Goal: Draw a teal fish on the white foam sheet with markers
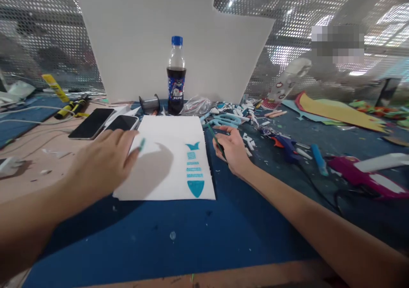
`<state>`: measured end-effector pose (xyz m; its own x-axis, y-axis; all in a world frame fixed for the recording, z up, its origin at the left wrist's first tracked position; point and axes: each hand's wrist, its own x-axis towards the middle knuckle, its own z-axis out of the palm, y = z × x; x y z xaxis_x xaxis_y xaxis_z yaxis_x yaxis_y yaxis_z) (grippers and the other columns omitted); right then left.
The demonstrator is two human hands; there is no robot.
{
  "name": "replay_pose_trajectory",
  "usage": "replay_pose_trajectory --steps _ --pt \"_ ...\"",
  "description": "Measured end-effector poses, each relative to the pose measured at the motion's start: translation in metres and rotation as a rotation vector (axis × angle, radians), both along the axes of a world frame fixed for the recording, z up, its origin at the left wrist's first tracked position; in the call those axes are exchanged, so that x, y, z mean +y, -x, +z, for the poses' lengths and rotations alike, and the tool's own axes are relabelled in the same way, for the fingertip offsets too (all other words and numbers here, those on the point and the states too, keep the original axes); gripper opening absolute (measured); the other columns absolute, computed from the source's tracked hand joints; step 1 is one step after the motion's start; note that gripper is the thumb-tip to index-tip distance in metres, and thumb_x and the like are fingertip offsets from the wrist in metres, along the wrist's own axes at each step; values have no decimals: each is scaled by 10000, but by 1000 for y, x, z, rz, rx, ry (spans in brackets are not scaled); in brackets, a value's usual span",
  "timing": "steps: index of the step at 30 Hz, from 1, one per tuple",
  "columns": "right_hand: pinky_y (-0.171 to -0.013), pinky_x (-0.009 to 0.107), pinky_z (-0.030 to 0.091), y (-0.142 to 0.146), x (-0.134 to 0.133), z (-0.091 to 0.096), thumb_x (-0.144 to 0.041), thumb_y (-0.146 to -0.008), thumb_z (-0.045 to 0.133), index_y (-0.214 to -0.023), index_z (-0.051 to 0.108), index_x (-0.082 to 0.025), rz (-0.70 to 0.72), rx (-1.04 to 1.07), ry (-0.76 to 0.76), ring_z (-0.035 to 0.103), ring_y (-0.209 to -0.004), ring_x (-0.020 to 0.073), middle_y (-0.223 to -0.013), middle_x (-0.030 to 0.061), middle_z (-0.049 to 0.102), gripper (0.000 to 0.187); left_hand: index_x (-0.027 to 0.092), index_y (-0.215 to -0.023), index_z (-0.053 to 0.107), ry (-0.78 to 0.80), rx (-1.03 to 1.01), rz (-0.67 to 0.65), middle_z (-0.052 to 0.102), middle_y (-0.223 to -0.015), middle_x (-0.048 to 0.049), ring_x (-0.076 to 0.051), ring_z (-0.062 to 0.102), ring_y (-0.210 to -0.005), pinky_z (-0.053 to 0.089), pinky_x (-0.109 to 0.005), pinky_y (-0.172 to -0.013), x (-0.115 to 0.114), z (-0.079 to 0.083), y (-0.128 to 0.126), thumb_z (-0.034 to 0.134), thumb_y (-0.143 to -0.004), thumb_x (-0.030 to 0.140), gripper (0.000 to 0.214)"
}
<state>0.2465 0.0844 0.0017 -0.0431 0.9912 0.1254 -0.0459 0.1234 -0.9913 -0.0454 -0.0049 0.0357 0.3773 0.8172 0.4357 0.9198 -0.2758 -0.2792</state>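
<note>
A white sheet lies in front of me, and along its right side runs a column of teal fish-shaped pieces: a tail, several dotted strips and a rounded triangular head piece. Above the sheet's left edge, my left hand pinches a small teal piece between thumb and fingertips. Its shadow falls across the paper. Just off the sheet's right edge, my right hand is closed round a thin dark green stick, like a pencil, pointing up and left.
A Pepsi bottle stands behind the sheet. Light-blue scissors lie among white scraps. Two phones are on the left. On the right are a blue glue gun, a magenta glue gun with cords, and yellow foam.
</note>
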Motion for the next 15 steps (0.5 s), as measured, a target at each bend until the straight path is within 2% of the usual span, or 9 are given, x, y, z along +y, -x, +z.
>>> replay_pose_trajectory --steps 1,2,3,5,7,10,12,15 --pt "-325 180 236 0 0 0 -315 -681 590 -1017 313 -253 8 3 -3 319 -304 68 -506 -149 540 440 45 -1255 550 -59 -9 -143 654 -970 -182 -343 645 -920 524 -460 -802 -5 -4 -6 284 -1055 381 472" --pt "-334 182 244 1 -1 0 -319 -687 597 -1015 310 -254 22 5 -7 317 -307 66 -507 -149 535 441 40 -1295 528 -70 -23 -253 649 -1063 -206 -354 636 -985 524 -480 -860 -10 -9 -12 316 -1052 447 519" --pt "-343 183 251 1 -1 0 -323 -696 608 -1015 308 -256 40 4 -8 316 -313 64 -510 -149 531 442 27 -1353 488 -76 -40 -335 624 -1191 -244 -384 609 -1105 505 -510 -943 -14 -16 -18 346 -1041 498 582" --pt "-362 180 254 -1 -2 -1 -331 -726 637 -1027 304 -263 84 0 -6 328 -333 63 -532 -145 532 454 5 -1493 339 -11 -44 -427 458 -1472 -307 -447 438 -1381 403 -554 -1104 -19 -29 -28 377 -1009 622 785" --pt "-387 175 266 -4 -3 -1 -356 -774 676 -1060 297 -280 124 0 -23 358 -363 67 -572 -138 538 481 49 -1599 133 90 -65 -423 298 -1614 -280 -432 300 -1496 342 -536 -1168 -19 -42 -33 363 -976 726 949" --pt "-423 182 299 -11 -5 0 -432 -852 712 -1152 313 -316 179 -11 -96 376 -400 70 -620 -128 526 512 106 -1622 -84 176 -147 -365 160 -1686 -227 -388 213 -1551 299 -497 -1205 -13 -58 -34 293 -969 767 1003" --pt "-432 190 316 -17 -8 4 -463 -888 709 -1186 384 -312 232 -32 -142 365 -420 70 -622 -117 496 466 124 -1619 -128 237 -156 -350 131 -1695 -212 -382 197 -1558 275 -492 -1218 -9 -64 -33 278 -974 759 992" --pt "-419 183 315 -24 -15 18 -438 -941 678 -1126 517 -263 337 -51 -134 343 -434 64 -594 -99 458 301 128 -1628 -87 280 -159 -348 125 -1697 -199 -376 193 -1561 254 -485 -1228 -8 -64 -34 297 -985 730 961"
